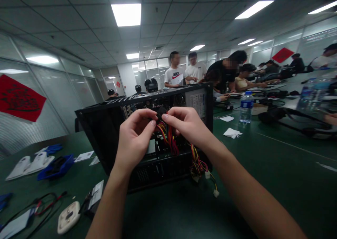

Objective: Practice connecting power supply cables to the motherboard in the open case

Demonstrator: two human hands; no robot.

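Observation:
An open black computer case (96, 137) lies in front of me on the green table, its inside facing me. My left hand (134, 137) is closed, thumb and forefinger pinching the left side of a black cable connector (161, 111). On the connector's other side, my right hand (188, 124) grips it the same way. Red, yellow and black wires (172, 146) hang from it into the case. A labelled power supply (196, 103) sits in the upper right of the case. More loose wires with white plugs (207, 175) spill over the case's front lower edge.
At the left lie white gloves (33, 164), a blue tray-like object (56, 167), a cream-coloured device (68, 217) and dark cables (50, 200). To the right stand a water bottle (246, 108) and a crumpled tissue (232, 133). Several people are around tables further back.

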